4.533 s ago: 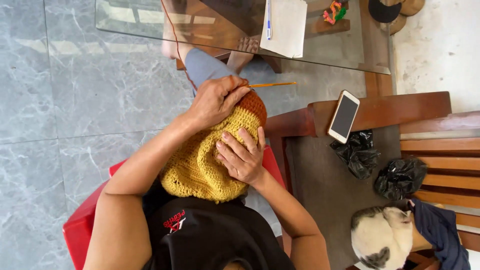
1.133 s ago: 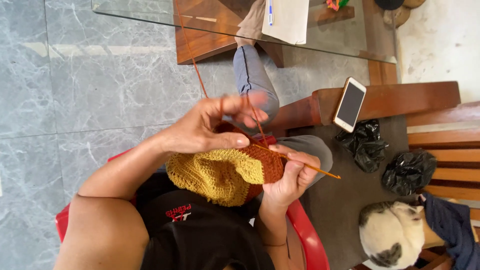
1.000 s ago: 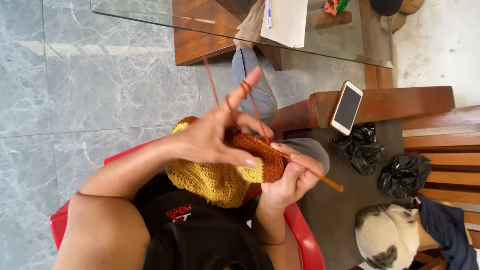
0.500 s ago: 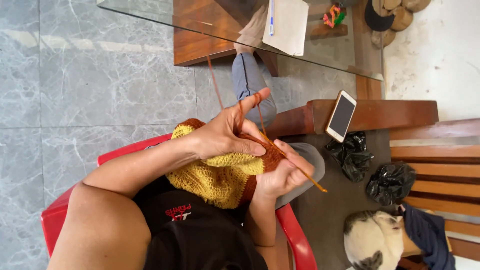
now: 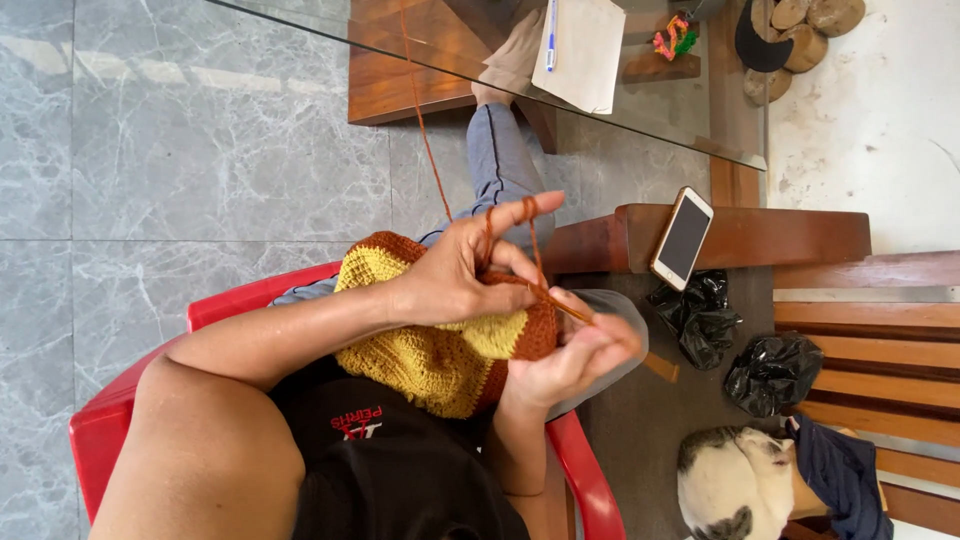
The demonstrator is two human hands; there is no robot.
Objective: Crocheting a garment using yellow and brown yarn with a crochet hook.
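Yellow and rust-brown crochet work (image 5: 440, 345) lies bunched in my lap, between my two hands and partly under my left forearm. My left hand (image 5: 455, 275) rests on top of the brown rim of the piece, fingers curled down and pinching the fabric just beside the working stitch, while the forefinger sticks out with the brown yarn (image 5: 425, 130) looped around it. From that finger the strand runs taut up and away across the grey tiled floor (image 5: 180, 180) toward the glass tabletop (image 5: 640, 110). My right hand (image 5: 575, 360) sits just beside the brown edge, clenched around the wooden crochet hook (image 5: 570, 310); the hook's tip meets the fabric right at my left fingertips, and its handle end pokes out past my right palm. I sit in a red plastic chair (image 5: 215, 310).

Well apart from the hands, a smartphone (image 5: 682, 238) lies on a wooden bench (image 5: 780, 235), with two black plastic bags (image 5: 740, 340) on the ground near it. A white cat (image 5: 725, 485) lies at the lower right.
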